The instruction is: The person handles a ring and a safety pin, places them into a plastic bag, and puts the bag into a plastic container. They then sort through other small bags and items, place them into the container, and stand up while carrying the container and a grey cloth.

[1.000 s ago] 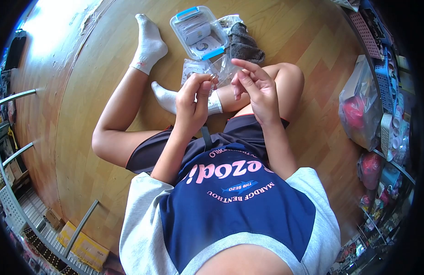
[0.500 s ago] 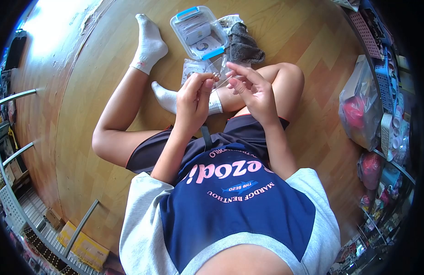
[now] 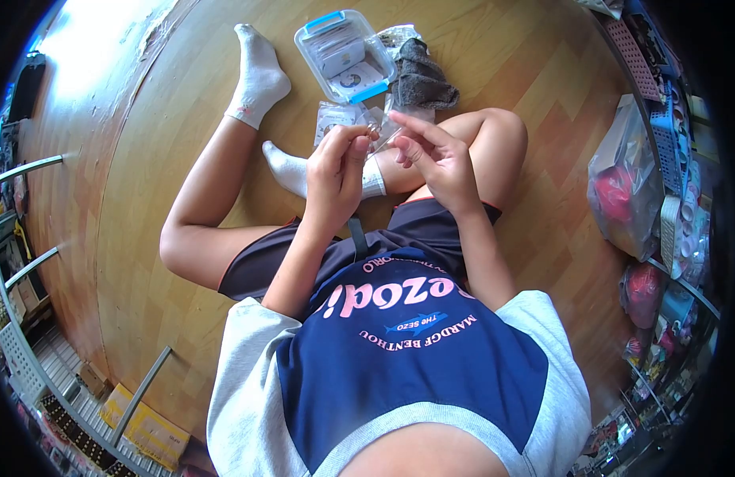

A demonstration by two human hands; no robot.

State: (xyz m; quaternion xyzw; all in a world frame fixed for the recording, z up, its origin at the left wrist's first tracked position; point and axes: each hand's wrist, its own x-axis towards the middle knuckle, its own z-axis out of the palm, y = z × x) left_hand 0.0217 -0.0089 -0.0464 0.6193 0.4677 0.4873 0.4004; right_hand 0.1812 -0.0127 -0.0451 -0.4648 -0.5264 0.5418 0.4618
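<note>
My left hand (image 3: 336,168) is closed, thumb against forefinger, on a small shiny item (image 3: 373,132) whose details are too small to tell. My right hand (image 3: 437,159) pinches the right edge of a clear plastic bag (image 3: 390,135) between thumb and forefinger. The two hands are a short way apart over the lower leg, with the bag between them. Just beyond lies a packet with a printed card (image 3: 332,117) on the floor. Behind it stands an open clear box (image 3: 305,49) with blue clips, holding several white cards.
A dark grey cloth (image 3: 423,78) lies right of the box. The wooden floor (image 3: 558,151) spreads around the crossed legs. At the right are a plastic bag with a pink item (image 3: 619,191) and shelves of baskets; metal bars (image 3: 141,393) stand at the left.
My right thumb and forefinger have come closer together onto the clear bag, and the bag has shifted slightly. My left hand has hardly moved.
</note>
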